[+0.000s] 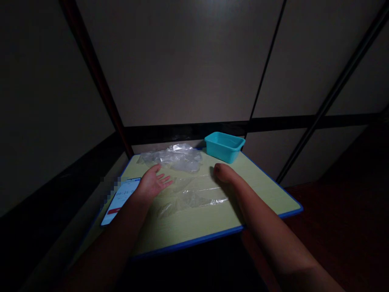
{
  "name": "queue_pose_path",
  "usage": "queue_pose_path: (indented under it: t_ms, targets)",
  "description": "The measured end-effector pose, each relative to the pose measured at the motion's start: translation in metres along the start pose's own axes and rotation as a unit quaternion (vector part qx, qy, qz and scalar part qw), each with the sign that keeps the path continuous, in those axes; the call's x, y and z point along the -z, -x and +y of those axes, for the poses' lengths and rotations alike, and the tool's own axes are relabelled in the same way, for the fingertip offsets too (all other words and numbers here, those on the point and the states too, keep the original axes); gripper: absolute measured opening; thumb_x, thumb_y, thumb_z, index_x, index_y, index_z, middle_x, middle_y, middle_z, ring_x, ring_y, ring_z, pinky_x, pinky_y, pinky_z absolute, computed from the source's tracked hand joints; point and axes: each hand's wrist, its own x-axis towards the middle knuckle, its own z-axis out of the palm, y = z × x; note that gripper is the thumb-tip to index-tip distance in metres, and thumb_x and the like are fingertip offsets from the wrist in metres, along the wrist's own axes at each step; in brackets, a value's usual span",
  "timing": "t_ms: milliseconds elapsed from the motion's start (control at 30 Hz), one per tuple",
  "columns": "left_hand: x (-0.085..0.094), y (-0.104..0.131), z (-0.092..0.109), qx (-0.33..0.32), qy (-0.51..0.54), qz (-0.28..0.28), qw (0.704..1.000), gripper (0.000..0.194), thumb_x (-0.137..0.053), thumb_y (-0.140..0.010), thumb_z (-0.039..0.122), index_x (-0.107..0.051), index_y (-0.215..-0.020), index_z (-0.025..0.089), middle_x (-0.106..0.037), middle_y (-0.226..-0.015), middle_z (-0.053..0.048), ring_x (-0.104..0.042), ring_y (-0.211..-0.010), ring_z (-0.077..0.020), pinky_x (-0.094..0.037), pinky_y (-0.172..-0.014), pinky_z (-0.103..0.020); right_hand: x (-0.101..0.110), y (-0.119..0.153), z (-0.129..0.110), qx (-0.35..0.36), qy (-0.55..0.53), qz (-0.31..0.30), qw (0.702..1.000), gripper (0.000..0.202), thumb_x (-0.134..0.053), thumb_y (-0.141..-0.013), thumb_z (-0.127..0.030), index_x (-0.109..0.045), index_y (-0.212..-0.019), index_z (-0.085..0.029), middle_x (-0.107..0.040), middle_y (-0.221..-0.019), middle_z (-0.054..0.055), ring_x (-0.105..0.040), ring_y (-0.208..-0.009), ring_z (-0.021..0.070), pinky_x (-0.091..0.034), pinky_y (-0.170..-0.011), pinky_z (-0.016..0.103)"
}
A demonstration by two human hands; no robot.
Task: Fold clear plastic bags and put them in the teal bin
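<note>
A clear plastic bag [194, 196] lies spread out across the middle of the table, between my two hands. My left hand [154, 181] is at its left side, palm turned up and inward, fingers apart, holding nothing. At the bag's right side is my right hand [224, 172], seen from the wrist and thumb side; its fingers are hidden, so what it holds, if anything, does not show. More crumpled clear plastic [179, 156] rests at the back left of the table, just beyond my left hand.
A turquoise basket [223, 152] stands at the back right corner of the blue-edged table [188, 235]. A phone [121, 200] with a lit screen lies on the left side, partly behind my left forearm. Dark-trimmed panels rise behind the table.
</note>
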Motion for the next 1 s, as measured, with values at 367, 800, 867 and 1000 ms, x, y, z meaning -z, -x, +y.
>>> queue_pose_path:
  t_ms: [367,800,867,1000]
  targets:
    - [0.002,-0.002,-0.001,-0.063,0.009,0.058,0.996,0.024,-0.054,-0.078,0.025,-0.054,-0.102,0.024,-0.037,-0.13,-0.008,-0.035,-0.125,-0.0293,-0.034,-0.1,-0.052,-0.001,-0.001,0.001,0.008,0.005,0.0,1.0,0.018,-0.052,-0.078,-0.018,-0.064,-0.091,-0.015,-0.066,-0.092,0.008,-0.055,-0.076,0.0142,-0.033,-0.062,0.021]
    - [0.003,-0.01,-0.004,-0.035,0.018,0.051,0.998,0.011,-0.051,-0.079,0.023,-0.054,-0.09,0.02,-0.048,-0.104,-0.007,-0.054,-0.102,-0.0204,-0.041,-0.095,-0.038,0.001,0.0,-0.001,0.009,0.004,0.002,1.0,0.017,-0.051,-0.076,-0.015,-0.064,-0.088,-0.015,-0.067,-0.089,0.008,-0.055,-0.075,0.0146,-0.032,-0.059,0.021]
    - [0.002,-0.01,-0.005,-0.04,0.019,0.05,0.998,0.011,-0.052,-0.079,0.022,-0.054,-0.09,0.021,-0.048,-0.104,-0.007,-0.055,-0.098,-0.0186,-0.043,-0.092,-0.035,0.0,0.0,-0.002,0.009,0.004,0.003,1.0,0.017,-0.052,-0.077,-0.015,-0.064,-0.088,-0.015,-0.067,-0.09,0.008,-0.056,-0.075,0.0149,-0.032,-0.059,0.021]
    - [0.001,-0.008,-0.005,-0.046,0.024,0.05,0.997,0.01,-0.051,-0.08,0.021,-0.053,-0.09,0.02,-0.048,-0.106,-0.007,-0.058,-0.091,-0.016,-0.045,-0.087,-0.03,-0.002,-0.001,-0.002,0.01,0.007,0.007,1.0,0.018,-0.05,-0.078,-0.017,-0.064,-0.09,-0.015,-0.067,-0.092,0.009,-0.056,-0.077,0.0151,-0.032,-0.06,0.022]
